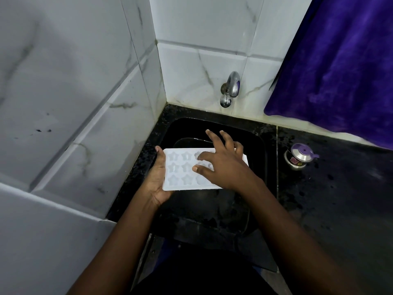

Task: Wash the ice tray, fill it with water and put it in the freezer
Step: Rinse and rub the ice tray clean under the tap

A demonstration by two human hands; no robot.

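The ice tray (180,169) is white and flat, with a smooth rim all round. Little star-shaped cups are pressed into it, set in three rows. Some of the cups are hidden under a hand. The tray is held level above the black sink (258,150), close to its left side.

The tray's left edge is gripped by the left hand (156,182), with the thumb laid over the far corner and the palm underneath. The right hand (225,167) is laid on top of the tray, its fingers straight and spread wide, holding nothing.

A shiny tap (230,88) is fixed to the white tiled wall (202,67) behind the sink. A small metal pot (299,159) with a purple lid is set on the black tabletop (340,199) to the right. A purple cloth (340,71) is hung above it.
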